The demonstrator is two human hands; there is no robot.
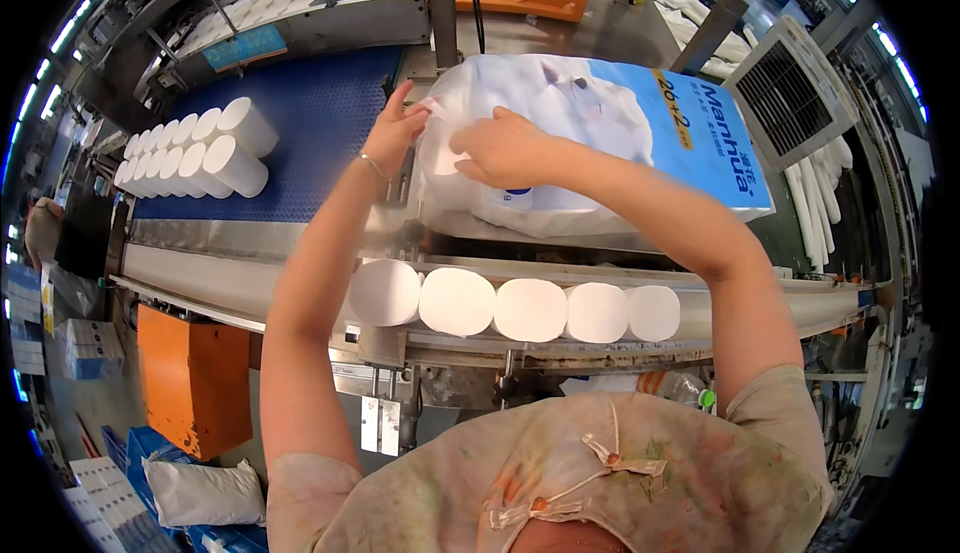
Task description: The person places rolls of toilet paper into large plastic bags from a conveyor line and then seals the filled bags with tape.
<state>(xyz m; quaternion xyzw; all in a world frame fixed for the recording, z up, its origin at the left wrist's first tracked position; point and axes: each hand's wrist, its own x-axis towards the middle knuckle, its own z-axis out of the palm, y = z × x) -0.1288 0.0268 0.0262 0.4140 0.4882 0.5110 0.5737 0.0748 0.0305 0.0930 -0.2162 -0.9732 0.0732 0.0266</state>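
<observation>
A large white and blue plastic bag (pixel 600 133) packed with rolls lies on its side on the metal bench, its loose film end toward the left. At that end my left hand (pixel 393 135) pinches a fold of the film, with one finger raised away from it. My right hand (pixel 515 153) rests on the bag close by, fingers and thumb curled into the film; the fingertips are partly hidden. Nearer to me, a row of several white paper rolls (pixel 457 303) stands end to end along a narrow conveyor channel.
Two lines of white rolls (pixel 235 165) sit on a blue conveyor belt (pixel 320 103) to the left. An orange metal box (pixel 195 378) stands below it. A grey vented unit (pixel 792 93) is beyond the bag's right end. Metal posts rise at the back. A bottle with a green cap (pixel 706 398) lies near my right arm.
</observation>
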